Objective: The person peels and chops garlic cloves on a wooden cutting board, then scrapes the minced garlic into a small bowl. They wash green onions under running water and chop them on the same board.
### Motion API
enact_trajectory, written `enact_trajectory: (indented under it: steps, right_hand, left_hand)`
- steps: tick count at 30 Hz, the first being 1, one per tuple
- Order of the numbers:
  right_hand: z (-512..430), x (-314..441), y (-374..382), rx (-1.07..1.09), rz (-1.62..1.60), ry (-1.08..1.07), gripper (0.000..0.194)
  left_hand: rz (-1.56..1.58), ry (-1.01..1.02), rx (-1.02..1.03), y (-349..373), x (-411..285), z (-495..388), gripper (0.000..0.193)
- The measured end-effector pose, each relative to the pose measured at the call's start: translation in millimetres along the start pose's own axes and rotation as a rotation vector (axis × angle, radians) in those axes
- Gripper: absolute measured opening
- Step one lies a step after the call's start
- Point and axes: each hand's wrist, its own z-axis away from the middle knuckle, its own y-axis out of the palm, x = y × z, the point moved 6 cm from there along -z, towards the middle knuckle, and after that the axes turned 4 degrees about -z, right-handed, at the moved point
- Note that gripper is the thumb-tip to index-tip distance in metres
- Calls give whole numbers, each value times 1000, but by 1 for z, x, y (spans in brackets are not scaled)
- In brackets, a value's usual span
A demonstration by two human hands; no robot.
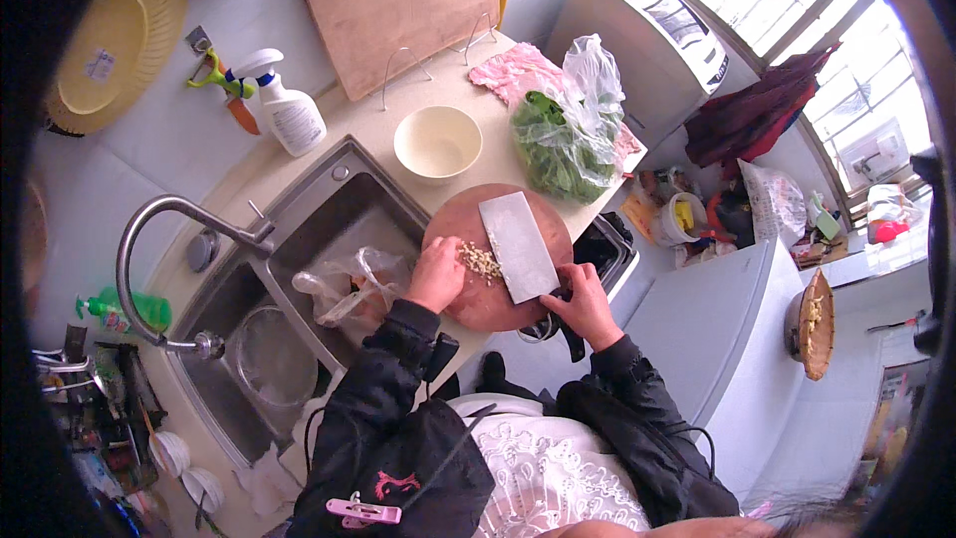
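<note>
A round wooden cutting board (467, 311) lies at the counter's front edge, partly over the sink's rim. On it is a small heap of pale chopped bits (480, 261), apparently garlic. The broad blade of a cleaver (519, 246) rests beside the heap, its face turned up. My right hand (586, 304) grips the cleaver near the blade's heel; the dark handle points back towards me. My left hand (438, 274) is at the board's left side, fingertips at the chopped bits. Whether it pinches any is hidden.
Left of the board is a double sink (299, 269) with a plastic bag (355, 288) in it and a curved faucet (142, 239). Behind stand a cream bowl (438, 142) and a bag of leafy greens (564, 142). A white refrigerator (694, 329) stands to the right.
</note>
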Motion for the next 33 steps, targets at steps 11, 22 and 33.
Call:
enact_trajectory:
  steps: [11, 22, 33]
  right_hand:
    - [-19, -3, -12, 174, -383, -181, 39]
    - [-3, 65, -4, 303, 226, -487, 21]
    - [-9, 74, -3, 248, 274, -392, 15]
  left_hand:
    - [133, -137, -215, -10, -10, 22, 25]
    - [26, -138, -438, -8, -1, 47, 13]
    - [170, -180, -436, -3, 9, 46, 12]
